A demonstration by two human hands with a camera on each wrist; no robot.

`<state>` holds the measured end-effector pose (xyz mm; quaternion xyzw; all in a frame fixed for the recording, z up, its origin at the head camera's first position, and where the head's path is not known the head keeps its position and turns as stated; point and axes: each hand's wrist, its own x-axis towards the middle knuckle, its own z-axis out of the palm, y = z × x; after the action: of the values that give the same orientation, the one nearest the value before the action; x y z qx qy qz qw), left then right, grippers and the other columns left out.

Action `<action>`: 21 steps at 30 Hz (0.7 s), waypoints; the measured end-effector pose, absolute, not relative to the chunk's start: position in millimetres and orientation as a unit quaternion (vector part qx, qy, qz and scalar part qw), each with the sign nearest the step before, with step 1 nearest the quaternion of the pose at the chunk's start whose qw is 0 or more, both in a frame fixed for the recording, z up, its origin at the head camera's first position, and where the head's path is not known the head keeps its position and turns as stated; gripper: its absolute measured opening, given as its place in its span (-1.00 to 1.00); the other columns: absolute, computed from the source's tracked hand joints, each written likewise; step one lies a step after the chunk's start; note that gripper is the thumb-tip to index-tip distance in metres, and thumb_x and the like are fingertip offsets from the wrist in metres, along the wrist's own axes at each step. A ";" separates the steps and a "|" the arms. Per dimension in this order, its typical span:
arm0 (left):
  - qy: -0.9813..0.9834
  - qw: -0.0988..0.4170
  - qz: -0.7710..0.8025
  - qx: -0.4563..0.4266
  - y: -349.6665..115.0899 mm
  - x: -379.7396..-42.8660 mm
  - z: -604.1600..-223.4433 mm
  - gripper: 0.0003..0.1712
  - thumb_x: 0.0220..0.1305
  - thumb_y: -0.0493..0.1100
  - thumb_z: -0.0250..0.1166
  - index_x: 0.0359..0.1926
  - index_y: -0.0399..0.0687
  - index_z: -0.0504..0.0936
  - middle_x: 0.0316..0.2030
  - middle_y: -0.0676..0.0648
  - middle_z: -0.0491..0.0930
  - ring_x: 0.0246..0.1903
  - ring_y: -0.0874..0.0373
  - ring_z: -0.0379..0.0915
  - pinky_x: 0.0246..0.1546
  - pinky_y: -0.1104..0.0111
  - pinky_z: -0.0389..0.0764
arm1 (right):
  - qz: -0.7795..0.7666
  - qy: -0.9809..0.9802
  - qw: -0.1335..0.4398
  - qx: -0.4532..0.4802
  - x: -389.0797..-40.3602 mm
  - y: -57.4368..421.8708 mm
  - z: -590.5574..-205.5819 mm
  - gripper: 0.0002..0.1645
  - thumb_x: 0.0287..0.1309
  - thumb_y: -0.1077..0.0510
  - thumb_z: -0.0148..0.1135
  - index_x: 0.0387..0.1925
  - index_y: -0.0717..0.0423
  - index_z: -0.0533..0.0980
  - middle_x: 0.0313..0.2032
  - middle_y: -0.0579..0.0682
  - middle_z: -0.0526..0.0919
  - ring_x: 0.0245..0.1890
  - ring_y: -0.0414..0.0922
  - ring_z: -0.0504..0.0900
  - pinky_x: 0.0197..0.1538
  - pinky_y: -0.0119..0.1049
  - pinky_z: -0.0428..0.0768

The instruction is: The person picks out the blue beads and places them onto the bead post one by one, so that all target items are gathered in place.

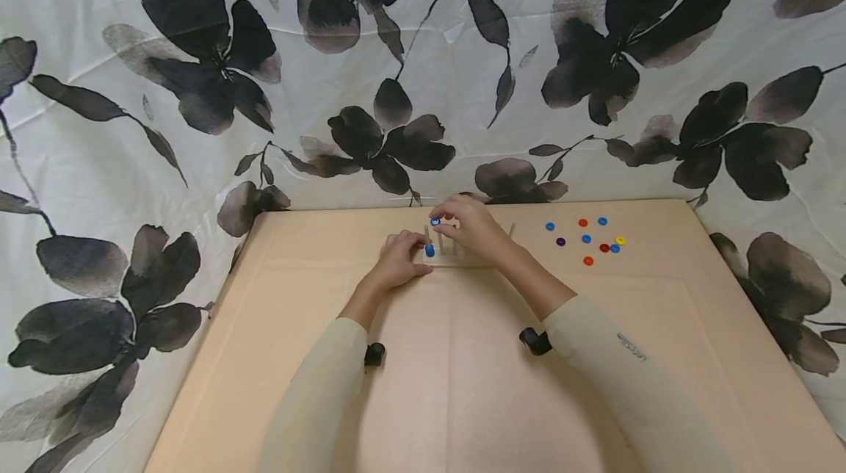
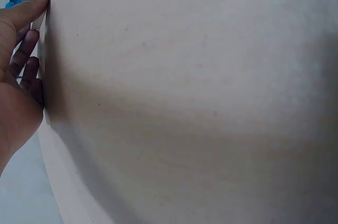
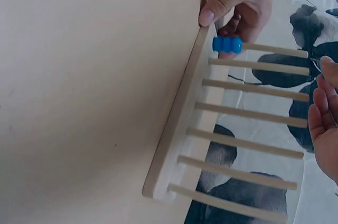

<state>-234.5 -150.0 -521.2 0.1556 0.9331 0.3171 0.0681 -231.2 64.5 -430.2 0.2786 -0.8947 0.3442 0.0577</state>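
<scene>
A wooden peg rack [image 1: 456, 261] stands near the table's far edge, with several upright pegs along its base [image 3: 177, 113]. Blue rings [image 3: 227, 44] are stacked at the foot of the leftmost peg. My left hand [image 1: 399, 260] grips that end of the base, thumb on the front side and fingers behind. Between the thumb and fingertips of my right hand [image 1: 472, 227] a blue ring [image 1: 435, 222] is pinched, near the top of the same peg. In the right wrist view only part of the right hand [image 3: 327, 118] shows at the right edge, its ring hidden.
Several loose rings lie on the table right of the rack, among them a yellow ring [image 1: 620, 241], a purple ring [image 1: 560, 242] and an orange ring [image 1: 588, 261]. Behind the table [image 1: 297, 297] hangs a floral cloth [image 1: 502, 69], close to the rack.
</scene>
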 end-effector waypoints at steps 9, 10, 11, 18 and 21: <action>0.934 0.066 0.312 0.162 -152.8 -231.2 -522.8 -0.41 0.11 -0.03 0.60 0.14 0.01 0.61 0.11 -0.07 0.57 0.18 -0.08 0.29 0.25 0.04 0.31 | 0.334 -0.895 0.052 0.291 -232.5 48.0 -434.8 -0.78 0.29 0.15 0.41 -0.05 0.08 0.70 -0.07 -0.01 0.73 -0.04 -0.04 0.64 0.08 -0.15 0.61; 0.934 0.065 0.312 0.162 -152.9 -231.1 -522.9 -0.42 0.11 -0.03 0.60 0.13 0.01 0.61 0.11 -0.08 0.57 0.18 -0.08 0.29 0.25 0.04 0.31 | 0.332 -0.895 0.051 0.293 -232.6 47.0 -435.4 -0.78 0.29 0.15 0.42 -0.05 0.08 0.70 -0.07 0.00 0.73 -0.04 -0.04 0.64 0.08 -0.16 0.61; 0.933 0.064 0.313 0.163 -152.9 -230.9 -523.0 -0.42 0.11 -0.03 0.61 0.13 0.01 0.61 0.11 -0.08 0.57 0.18 -0.09 0.29 0.25 0.04 0.32 | 0.330 -0.896 0.049 0.293 -232.5 46.3 -436.0 -0.77 0.29 0.15 0.42 -0.05 0.08 0.70 -0.07 0.00 0.73 -0.04 -0.04 0.64 0.08 -0.16 0.62; 0.933 0.061 0.313 0.165 -153.1 -228.9 -523.6 -0.42 0.12 -0.03 0.60 0.14 0.01 0.61 0.11 -0.08 0.58 0.19 -0.10 0.29 0.24 0.06 0.32 | 0.304 -0.907 0.038 0.287 -232.6 42.8 -438.6 -0.77 0.28 0.13 0.44 -0.06 0.07 0.71 -0.09 -0.02 0.74 -0.04 -0.04 0.63 0.06 -0.17 0.62; 0.934 0.061 0.310 0.164 -153.3 -228.2 -524.7 -0.41 0.12 -0.02 0.59 0.15 0.00 0.61 0.12 -0.08 0.58 0.19 -0.09 0.30 0.24 0.06 0.33 | 0.298 -0.909 0.032 0.288 -232.8 42.3 -439.4 -0.77 0.27 0.13 0.44 -0.06 0.08 0.71 -0.09 -0.02 0.75 -0.04 -0.04 0.65 0.05 -0.17 0.63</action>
<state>-228.2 -153.3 -524.7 0.1645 0.9343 0.3104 0.0606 -232.8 42.3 -439.4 0.2880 -0.9095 0.2981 0.0317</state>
